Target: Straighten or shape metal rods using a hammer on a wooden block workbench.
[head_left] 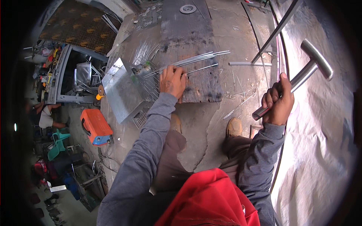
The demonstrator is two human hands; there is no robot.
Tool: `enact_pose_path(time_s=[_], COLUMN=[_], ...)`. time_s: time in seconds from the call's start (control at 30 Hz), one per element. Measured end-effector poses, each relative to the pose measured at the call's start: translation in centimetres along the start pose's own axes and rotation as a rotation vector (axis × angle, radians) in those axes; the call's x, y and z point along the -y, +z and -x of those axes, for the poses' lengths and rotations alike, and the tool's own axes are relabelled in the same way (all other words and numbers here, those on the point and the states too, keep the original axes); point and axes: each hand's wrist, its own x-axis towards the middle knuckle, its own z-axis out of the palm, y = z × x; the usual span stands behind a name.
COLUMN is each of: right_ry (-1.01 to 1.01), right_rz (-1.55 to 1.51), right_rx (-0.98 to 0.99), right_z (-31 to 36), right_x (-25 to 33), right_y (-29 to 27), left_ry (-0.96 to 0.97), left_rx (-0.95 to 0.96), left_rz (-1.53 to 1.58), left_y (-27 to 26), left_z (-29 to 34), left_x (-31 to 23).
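My right hand (pixel 279 101) is wrapped round the handle of an all-metal hammer (pixel 316 60), raised at the right with its cylindrical head up and away from me. Over the near part of a dark, scorched wooden board (pixel 188 41), my left hand (pixel 172 82) is closed with its fingers curled. A thin metal rod (pixel 205 68) sticks out to the right from between those fingers. Several more thin metal rods (pixel 200 57) run just beyond the fingertips, across the board. The left palm and the gripped part of the rod are hidden.
Left of the board stand a sheet-metal box (pixel 126 90) and a wire grid (pixel 151 84). An orange machine (pixel 96 127) sits on the floor farther left. A metal frame bar (pixel 277 32) slants at the right, near a pale sheet (pixel 313 150). A disc (pixel 187 9) lies on the board's far end.
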Motion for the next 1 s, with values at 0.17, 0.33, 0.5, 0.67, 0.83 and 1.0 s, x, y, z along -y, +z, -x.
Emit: enact_pose_path(time_s=[0.17,0.33,0.5,0.67,0.83,1.0], right_ry=[0.023,0.050,0.053,0.029,0.081,0.201], right_rz=[0.030,0.167,0.319,0.449,0.501,0.419], right_rx=[-0.004,0.007,0.003,0.039,0.064,0.159], right_z=[-0.8,-0.1,0.4,0.4,0.2,0.6], right_x=[0.0,-0.6,-1.3,-1.9,-2.6,-3.2], right_y=[-1.2,-1.4,-2.7,-2.6,-1.6,-0.5], left_ry=[0.026,-0.019,-0.498,-0.549,-0.719,-0.775], left_rx=[0.049,0.114,0.474,0.619,0.612,0.614], left_rz=[0.050,-0.152,1.471,2.004,2.108,2.126], left_y=[-0.4,-0.5,-4.1,-5.1,-3.3,-2.9], left_z=[-0.3,-0.4,-0.9,1.0,1.9,1.7], left_x=[-0.9,-1.3,-4.8,-7.6,-7.4,-7.0])
